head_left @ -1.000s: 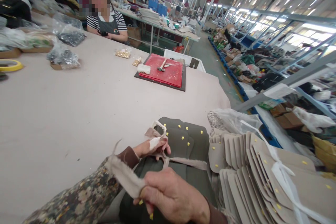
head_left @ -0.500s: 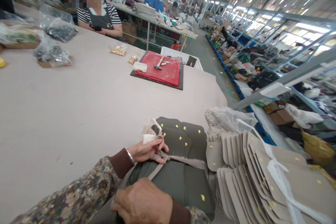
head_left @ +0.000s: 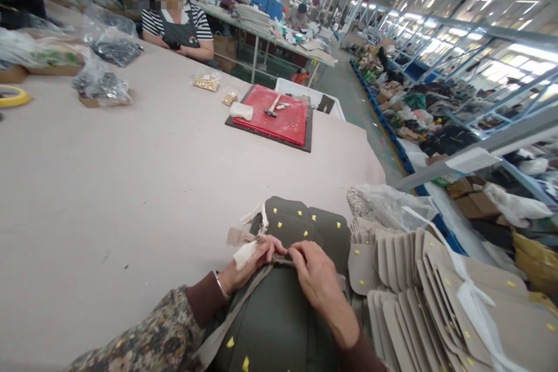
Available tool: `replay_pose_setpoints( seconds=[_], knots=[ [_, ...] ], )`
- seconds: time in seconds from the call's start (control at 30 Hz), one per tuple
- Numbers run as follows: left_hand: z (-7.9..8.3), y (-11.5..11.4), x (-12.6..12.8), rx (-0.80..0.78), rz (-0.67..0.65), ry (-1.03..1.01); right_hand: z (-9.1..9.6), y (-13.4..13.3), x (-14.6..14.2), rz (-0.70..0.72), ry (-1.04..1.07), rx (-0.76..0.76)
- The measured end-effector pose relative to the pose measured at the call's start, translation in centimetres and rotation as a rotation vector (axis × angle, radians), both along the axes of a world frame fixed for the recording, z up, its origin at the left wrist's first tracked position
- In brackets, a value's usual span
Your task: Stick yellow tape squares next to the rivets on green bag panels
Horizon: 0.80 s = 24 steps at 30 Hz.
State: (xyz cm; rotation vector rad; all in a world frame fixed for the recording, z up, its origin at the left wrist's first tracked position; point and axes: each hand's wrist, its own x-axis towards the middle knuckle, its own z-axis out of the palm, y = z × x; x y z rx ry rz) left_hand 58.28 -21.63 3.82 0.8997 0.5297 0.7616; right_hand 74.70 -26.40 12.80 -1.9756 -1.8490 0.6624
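Note:
A bundle of dark green panels (head_left: 279,314) with small yellow tags lies in front of me, with a beige cloth strip (head_left: 235,311) running around and across it. My left hand (head_left: 257,256) pinches the strip at the bundle's upper middle, and loose strip ends and a white scrap (head_left: 244,254) stick out by its fingers. From the right, my right hand (head_left: 318,276) meets it, thumb and fingertips closed on the strip close to the left fingertips. Beside the bundle on the right stand stacked beige panels (head_left: 440,296), tied with a white strip (head_left: 477,302).
A red board (head_left: 270,122) bearing a hammer (head_left: 272,107) lies farther back on the table (head_left: 131,197). Bags of gold pieces (head_left: 206,82) and silver pieces (head_left: 102,84) sit beyond, with yellow tape (head_left: 15,96) far left. Another person (head_left: 178,29) sits across the table.
My right hand has moved up from the near side of the bundle to the strip beside my left fingers. The strip's near part now hangs toward the lower left. The view has shifted slightly.

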Motion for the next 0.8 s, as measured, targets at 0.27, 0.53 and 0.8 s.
replay_pose_setpoints(
  seconds=[0.27,0.53,0.8],
  knots=[
    [1.3,-0.2,-0.4,0.255,0.015,0.179,-3.1,1.3,-0.8,-0.036,0.407,-0.205],
    [1.4,-0.3,-1.8,0.14,0.027,0.281,-3.3,1.5,0.4,-0.333,1.074,-0.182],
    [1.0,-0.5,-3.2,0.251,0.054,0.461,-2.2,0.6,2.3,-0.461,1.489,0.028]
  ],
)
